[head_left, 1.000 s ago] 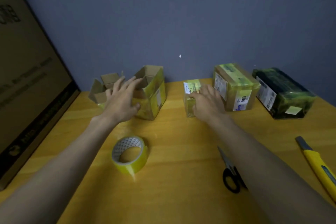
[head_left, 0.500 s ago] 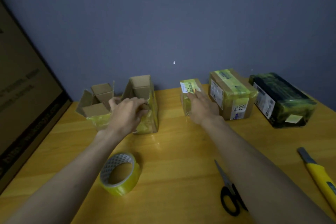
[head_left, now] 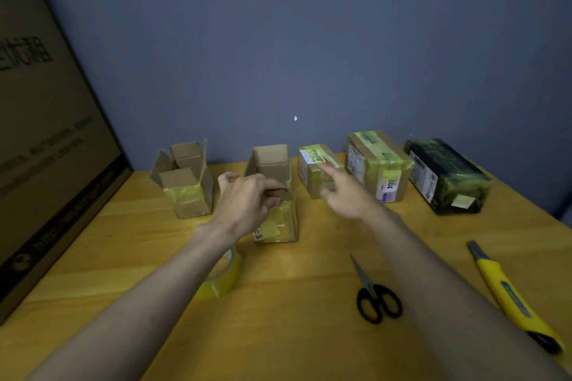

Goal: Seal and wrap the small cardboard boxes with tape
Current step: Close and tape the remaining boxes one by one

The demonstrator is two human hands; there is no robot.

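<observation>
An open cardboard box (head_left: 276, 219) with yellow tape on its front stands mid-table, flaps up. My left hand (head_left: 247, 204) grips its near flap with curled fingers. A second open box (head_left: 188, 185) stands to the left. My right hand (head_left: 346, 195) hovers with relaxed fingers over a small taped box (head_left: 312, 164), a fingertip near its top; whether it touches I cannot tell. The yellow tape roll (head_left: 221, 278) lies partly hidden under my left forearm.
Black scissors (head_left: 376, 297) and a yellow utility knife (head_left: 510, 297) lie on the wooden table (head_left: 294, 318) to the right. A taped brown box (head_left: 377, 164) and a dark wrapped box (head_left: 445, 176) stand against the wall. A large carton (head_left: 46, 148) leans at the left.
My left hand has pulled the open box toward me and away from the second open box. My right hand has lifted off the small taped box and drawn back slightly.
</observation>
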